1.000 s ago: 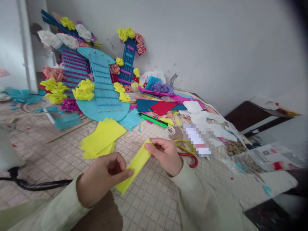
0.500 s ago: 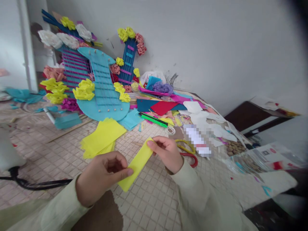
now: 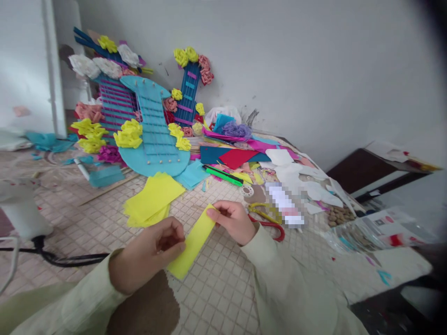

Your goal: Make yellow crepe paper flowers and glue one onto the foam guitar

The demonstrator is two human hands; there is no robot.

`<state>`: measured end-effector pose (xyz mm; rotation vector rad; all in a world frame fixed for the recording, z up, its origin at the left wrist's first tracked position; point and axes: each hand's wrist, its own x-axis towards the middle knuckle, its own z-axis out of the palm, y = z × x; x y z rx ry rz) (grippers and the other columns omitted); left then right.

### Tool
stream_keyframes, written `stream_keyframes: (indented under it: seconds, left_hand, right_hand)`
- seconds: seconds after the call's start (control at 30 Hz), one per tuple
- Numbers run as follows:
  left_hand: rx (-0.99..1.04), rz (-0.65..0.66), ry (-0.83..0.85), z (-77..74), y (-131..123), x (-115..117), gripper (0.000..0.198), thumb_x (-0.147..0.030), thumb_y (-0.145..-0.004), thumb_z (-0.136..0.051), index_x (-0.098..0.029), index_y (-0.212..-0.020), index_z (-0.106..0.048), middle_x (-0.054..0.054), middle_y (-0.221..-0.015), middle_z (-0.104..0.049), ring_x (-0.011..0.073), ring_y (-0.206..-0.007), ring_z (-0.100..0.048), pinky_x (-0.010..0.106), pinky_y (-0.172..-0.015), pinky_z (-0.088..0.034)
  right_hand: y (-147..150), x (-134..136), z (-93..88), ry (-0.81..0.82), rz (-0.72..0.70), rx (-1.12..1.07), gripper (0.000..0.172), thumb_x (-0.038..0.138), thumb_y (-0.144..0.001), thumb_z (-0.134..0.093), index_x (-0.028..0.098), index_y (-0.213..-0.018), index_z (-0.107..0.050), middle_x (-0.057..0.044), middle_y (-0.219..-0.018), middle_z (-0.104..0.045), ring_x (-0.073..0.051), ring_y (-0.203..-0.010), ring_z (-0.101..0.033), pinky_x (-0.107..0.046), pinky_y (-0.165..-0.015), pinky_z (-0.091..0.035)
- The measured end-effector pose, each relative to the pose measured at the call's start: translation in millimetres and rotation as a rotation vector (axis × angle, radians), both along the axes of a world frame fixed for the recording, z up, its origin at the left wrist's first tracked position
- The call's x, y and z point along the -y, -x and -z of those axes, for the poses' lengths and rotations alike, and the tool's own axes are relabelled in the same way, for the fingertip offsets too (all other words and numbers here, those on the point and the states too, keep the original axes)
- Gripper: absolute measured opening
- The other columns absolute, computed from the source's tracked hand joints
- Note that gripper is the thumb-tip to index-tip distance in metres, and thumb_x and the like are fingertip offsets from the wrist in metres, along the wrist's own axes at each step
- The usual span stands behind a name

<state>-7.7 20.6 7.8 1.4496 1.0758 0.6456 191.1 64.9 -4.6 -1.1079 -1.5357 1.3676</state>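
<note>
A folded-looking strip of yellow paper [image 3: 193, 246] is stretched slantwise between my two hands, above the tiled-pattern table. My left hand [image 3: 148, 251] pinches its lower left edge between thumb and fingers. At the strip's upper end, my right hand [image 3: 234, 221] grips it with the thumb on top. Behind my left hand lies a stack of yellow paper sheets [image 3: 155, 197]. Scissors with red and yellow handles [image 3: 274, 230] rest just right of my right hand, partly hidden by it.
A light blue harp-shaped craft [image 3: 153, 135] with yellow paper flowers leans at the back left. A green cutter [image 3: 223, 176] lies mid-table near coloured paper. On the left stands a white device [image 3: 23, 209] with a black cable. A clear plastic bag [image 3: 377, 232] sits at right.
The view has shifted slightly, so the background sits a little farther right. Both hands keep hold of the yellow strip, and my right hand appears slightly closer to my left.
</note>
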Motion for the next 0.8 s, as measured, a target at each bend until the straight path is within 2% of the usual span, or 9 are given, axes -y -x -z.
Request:
stream_keyframes:
  seconds: [0.1,0.23,0.37,0.47,0.53,0.63,0.7,0.8]
  left_hand:
    - [-0.042,0.004,-0.013,5.5,1.0,6.5,0.012,-0.026,-0.072,-0.052,-0.020,-0.071,-0.042,-0.006,-0.061,-0.044,0.0084,-0.053,-0.041,0.021,-0.047,-0.035]
    - [-0.089,0.017,-0.003,7.5,1.7,18.4,0.009,-0.025,-0.071,-0.052,-0.019,-0.073,-0.045,-0.006,-0.062,-0.047,0.0090,-0.055,-0.045,0.021,-0.050,-0.037]
    - [-0.230,0.031,-0.009,5.9,4.4,28.0,0.025,-0.030,-0.071,-0.052,-0.020,-0.094,-0.051,-0.005,-0.057,-0.057,0.0124,-0.053,-0.053,0.022,-0.051,-0.040]
    - [-0.478,-0.046,-0.252,8.4,9.4,27.6,0.029,-0.032,-0.077,-0.046,-0.021,-0.102,-0.054,-0.003,-0.056,-0.062,0.0136,-0.049,-0.053,0.025,-0.053,-0.040]
    - [-0.567,-0.069,-0.514,13.0,13.3,23.3,0.026,-0.029,-0.081,-0.042,-0.021,-0.099,-0.059,0.002,-0.072,-0.065,0.0157,-0.062,-0.057,0.028,-0.062,-0.043]
    - [-0.546,-0.007,-0.842,22.7,17.6,15.0,0.027,-0.021,-0.083,-0.039,-0.021,-0.097,-0.062,0.007,-0.096,-0.062,0.0185,-0.083,-0.055,0.032,-0.075,-0.043]
    - [-0.536,0.039,-0.959,29.4,18.7,11.0,0.029,-0.017,-0.084,-0.038,-0.022,-0.100,-0.061,0.007,-0.101,-0.061,0.0192,-0.088,-0.054,0.034,-0.078,-0.042]
    - [-0.530,0.077,-1.034,37.6,18.5,8.3,0.030,-0.015,-0.084,-0.040,-0.023,-0.103,-0.061,0.007,-0.105,-0.060,0.0207,-0.095,-0.051,0.036,-0.082,-0.041]
  right_hand:
    - [3.2,-0.5,1.0,-0.030,-0.077,0.061,0.027,0.041,-0.072,-0.061,0.014,-0.069,-0.062,0.002,-0.057,-0.051,-0.009,-0.049,-0.043,-0.020,-0.045,-0.034]
    - [8.6,-3.8,-0.1,-0.191,-0.191,0.258,0.018,0.032,-0.074,-0.062,0.014,-0.069,-0.064,0.001,-0.062,-0.055,-0.008,-0.053,-0.042,-0.021,-0.049,-0.033]
    - [16.3,-7.0,-2.4,-0.280,-0.296,0.360,0.019,0.031,-0.076,-0.062,0.013,-0.070,-0.066,0.000,-0.067,-0.059,-0.009,-0.058,-0.045,-0.021,-0.053,-0.034]
    - [21.6,-8.7,-1.4,-0.279,-0.331,0.404,0.020,0.031,-0.077,-0.061,0.012,-0.073,-0.067,0.000,-0.065,-0.060,-0.009,-0.055,-0.045,-0.021,-0.051,-0.033]
    - [24.1,-10.0,0.8,-0.312,-0.348,0.418,0.018,0.029,-0.078,-0.060,0.013,-0.074,-0.067,0.000,-0.065,-0.060,-0.010,-0.056,-0.046,-0.020,-0.051,-0.034]
    - [26.3,-12.6,4.4,-0.415,-0.374,0.457,0.014,0.025,-0.078,-0.060,0.014,-0.073,-0.067,0.000,-0.065,-0.061,-0.011,-0.061,-0.050,-0.021,-0.055,-0.035]
    - [26.9,-14.2,5.6,-0.471,-0.388,0.482,0.014,0.024,-0.078,-0.060,0.015,-0.071,-0.067,0.000,-0.066,-0.062,-0.012,-0.065,-0.052,-0.021,-0.058,-0.037]
    - [27.4,-15.6,6.4,-0.524,-0.403,0.490,0.014,0.021,-0.079,-0.060,0.015,-0.069,-0.067,-0.001,-0.068,-0.063,-0.012,-0.067,-0.054,-0.023,-0.062,-0.039]
